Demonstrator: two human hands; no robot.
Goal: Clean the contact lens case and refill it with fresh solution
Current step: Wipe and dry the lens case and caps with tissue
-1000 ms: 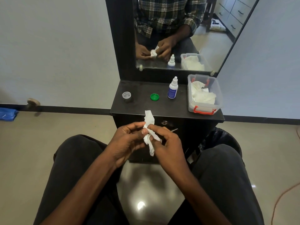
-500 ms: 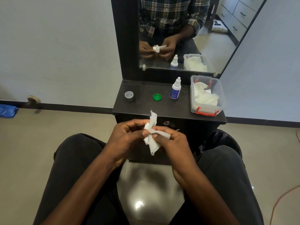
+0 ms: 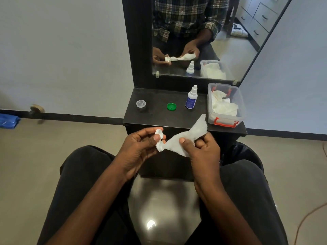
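My left hand pinches the white contact lens case upright between thumb and fingers, in front of the dark shelf. A twisted corner of a white tissue sits in the case's lower well. My right hand grips the tissue's other part and holds it out to the right. On the shelf stand the white solution bottle with a blue label, a green cap and a clear cap.
A clear plastic box with red latches holds crumpled tissues at the shelf's right end. A mirror rises behind the shelf. My knees flank a glossy floor, a black bin stands on the right, and a blue cloth lies far left.
My hands have drawn apart. The right hand pulled the tissue out to the right, and the white case now shows in the left hand's fingers.
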